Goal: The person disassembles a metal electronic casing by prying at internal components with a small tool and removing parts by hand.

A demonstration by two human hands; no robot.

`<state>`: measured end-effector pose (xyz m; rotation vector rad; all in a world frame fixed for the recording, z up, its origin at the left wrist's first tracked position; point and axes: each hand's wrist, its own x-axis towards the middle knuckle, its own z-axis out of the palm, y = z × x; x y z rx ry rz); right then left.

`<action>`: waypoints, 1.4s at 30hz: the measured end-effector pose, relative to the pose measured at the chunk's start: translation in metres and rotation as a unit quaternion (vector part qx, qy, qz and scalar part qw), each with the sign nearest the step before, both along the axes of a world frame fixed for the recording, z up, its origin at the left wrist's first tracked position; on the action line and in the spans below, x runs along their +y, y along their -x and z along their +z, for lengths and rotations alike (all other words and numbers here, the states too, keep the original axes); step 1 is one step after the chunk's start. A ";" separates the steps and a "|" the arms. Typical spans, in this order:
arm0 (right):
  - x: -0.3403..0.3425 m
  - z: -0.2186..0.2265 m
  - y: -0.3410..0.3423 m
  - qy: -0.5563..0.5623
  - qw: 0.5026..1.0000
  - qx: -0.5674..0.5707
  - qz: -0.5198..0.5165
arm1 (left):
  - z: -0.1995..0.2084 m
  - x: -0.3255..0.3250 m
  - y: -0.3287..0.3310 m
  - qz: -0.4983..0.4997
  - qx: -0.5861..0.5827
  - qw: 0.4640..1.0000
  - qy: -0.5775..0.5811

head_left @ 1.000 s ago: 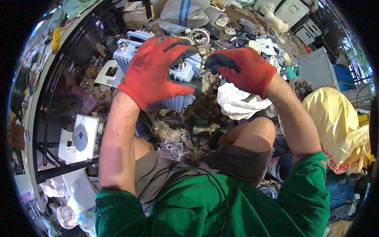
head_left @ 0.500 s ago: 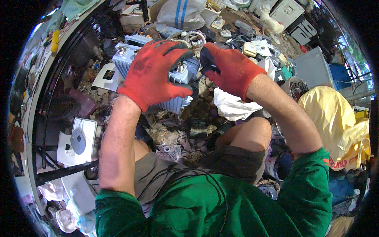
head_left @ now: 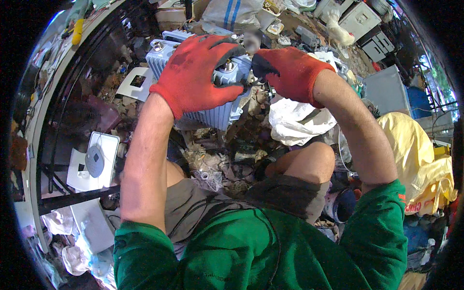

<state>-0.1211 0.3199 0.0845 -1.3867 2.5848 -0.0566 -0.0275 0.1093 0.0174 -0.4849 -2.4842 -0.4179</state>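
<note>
While left grip [head_left: 197,73] spans finned box [head_left: 210,118], right grip [head_left: 290,73] curls alongside.

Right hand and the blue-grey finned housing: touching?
Cannot tell. The head view shows the right hand beside the finned housing, but the dark fingertips blend into shadow, hiding any contact or gap.

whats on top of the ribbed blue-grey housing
The gloved left hand rests over the ribbed housing. A metal connector shows in the hand's curve and another to its left; whatever lies beneath the hand is covered and cannot be seen.
</note>
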 end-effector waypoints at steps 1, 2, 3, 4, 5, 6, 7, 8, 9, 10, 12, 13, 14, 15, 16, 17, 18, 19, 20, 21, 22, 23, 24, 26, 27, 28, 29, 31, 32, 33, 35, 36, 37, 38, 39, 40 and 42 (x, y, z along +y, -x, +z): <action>-0.002 0.001 0.002 0.007 1.000 -0.012 0.008 | 0.000 -0.001 -0.001 0.001 -0.006 1.000 -0.004; -0.001 -0.003 0.005 0.005 1.000 -0.022 -0.011 | -0.001 -0.001 -0.001 0.002 -0.011 1.000 -0.009; 0.000 -0.005 0.008 0.003 0.999 -0.031 -0.030 | -0.002 -0.002 -0.001 0.002 -0.017 1.000 -0.013; 0.002 -0.005 0.010 0.017 0.999 -0.029 -0.013 | -0.004 -0.004 -0.001 0.008 -0.005 1.000 -0.008; 0.004 -0.006 0.011 0.031 0.999 -0.027 0.005 | -0.008 -0.007 0.001 0.014 0.006 1.000 -0.003; 0.006 -0.009 0.012 0.077 0.997 -0.007 0.021 | -0.010 -0.009 0.002 0.020 0.018 1.000 0.002; 0.008 -0.014 0.013 0.122 0.992 0.013 0.034 | -0.010 -0.011 0.003 0.016 0.010 1.000 -0.007; 0.009 -0.017 0.013 0.168 0.984 0.032 0.047 | -0.009 -0.013 0.003 0.012 0.002 1.000 -0.015; 0.009 -0.019 0.013 0.187 0.981 0.030 0.041 | -0.009 -0.015 0.003 0.009 -0.005 1.000 -0.024; 0.007 -0.018 0.010 0.206 0.977 0.029 0.036 | -0.010 -0.018 0.004 0.006 0.010 1.000 -0.013; 0.006 -0.019 0.009 0.230 0.972 0.035 0.038 | -0.012 -0.021 0.004 0.008 0.005 1.000 -0.018; 0.005 -0.019 0.010 0.235 0.970 0.042 0.045 | -0.011 -0.021 0.005 0.008 0.003 1.000 -0.021; 0.005 -0.020 0.011 0.240 0.968 0.049 0.052 | -0.012 -0.022 0.005 0.011 0.007 1.000 -0.017; 0.005 -0.020 0.014 0.226 0.971 0.051 0.056 | -0.013 -0.022 0.006 0.015 0.012 1.000 -0.014; 0.003 -0.019 0.017 0.214 0.974 0.053 0.061 | -0.013 -0.022 0.005 0.019 0.015 1.000 -0.009; 0.002 -0.019 0.018 0.200 0.976 0.055 0.065 | -0.012 -0.022 0.005 0.014 0.008 1.000 -0.012; 0.001 -0.018 0.018 0.191 0.978 0.057 0.060 | -0.011 -0.022 0.004 0.008 0.001 1.000 -0.014; -0.003 -0.014 0.014 0.183 0.980 0.059 0.056 | -0.010 -0.022 0.004 0.003 -0.007 1.000 -0.016; -0.006 -0.012 0.010 0.174 0.982 0.061 0.052 | -0.011 -0.022 0.003 0.005 -0.004 1.000 -0.017; -0.009 -0.013 0.008 0.185 0.977 0.081 0.062 | -0.011 -0.022 0.003 0.006 -0.002 1.000 -0.017; -0.013 -0.013 0.006 0.197 0.972 0.103 0.071 | -0.011 -0.021 0.003 0.006 0.002 1.000 -0.017; -0.015 -0.014 0.005 0.208 0.967 0.124 0.081 | -0.010 -0.021 0.003 0.008 -0.004 1.000 -0.021; -0.017 -0.015 0.005 0.215 0.964 0.133 0.082 | -0.010 -0.021 0.002 0.011 -0.010 1.000 -0.025; -0.018 -0.017 0.005 0.227 0.958 0.154 0.086 | -0.009 -0.022 0.003 0.011 -0.006 1.000 -0.027; -0.018 -0.015 0.008 0.239 0.965 0.088 0.057 | -0.010 -0.023 0.005 0.009 0.003 1.000 -0.025; -0.018 -0.015 0.011 0.250 0.968 0.019 0.027 | -0.011 -0.024 0.005 0.007 0.009 1.000 -0.022; -0.018 -0.016 0.015 0.260 0.964 -0.051 -0.002 | -0.011 -0.025 0.005 0.012 0.006 1.000 -0.024; -0.021 -0.025 0.018 0.301 0.948 -0.098 -0.026 | -0.012 -0.029 0.002 0.024 -0.004 0.999 -0.028; -0.023 -0.031 0.019 0.321 0.938 -0.125 -0.038 | -0.014 -0.031 0.002 0.025 0.031 0.999 -0.023; -0.022 -0.037 0.024 0.371 0.918 -0.139 -0.026 | -0.017 -0.031 0.008 0.027 0.065 0.997 -0.017; -0.011 -0.064 0.030 0.471 0.861 -0.192 -0.010 | -0.025 -0.030 0.015 0.024 0.083 0.996 -0.024; -0.011 -0.066 0.022 0.457 0.881 -0.119 -0.010 | -0.023 -0.029 0.017 0.025 0.067 0.997 -0.035; -0.015 -0.067 0.011 0.483 0.853 -0.183 -0.073 | -0.019 -0.033 0.014 0.023 0.058 0.997 -0.046; -0.013 -0.075 0.010 0.511 0.835 -0.189 -0.073 | -0.016 -0.035 0.012 0.021 0.028 0.998 -0.055; -0.012 -0.084 0.010 0.540 0.816 -0.194 -0.076 | -0.012 -0.037 0.010 0.018 -0.001 0.998 -0.063; -0.013 -0.088 0.008 0.539 0.817 -0.194 -0.070 | -0.010 -0.036 0.012 0.009 -0.032 0.997 -0.075; -0.021 -0.081 0.003 0.543 0.818 -0.184 -0.054 | -0.012 -0.037 0.013 -0.032 -0.001 0.997 -0.069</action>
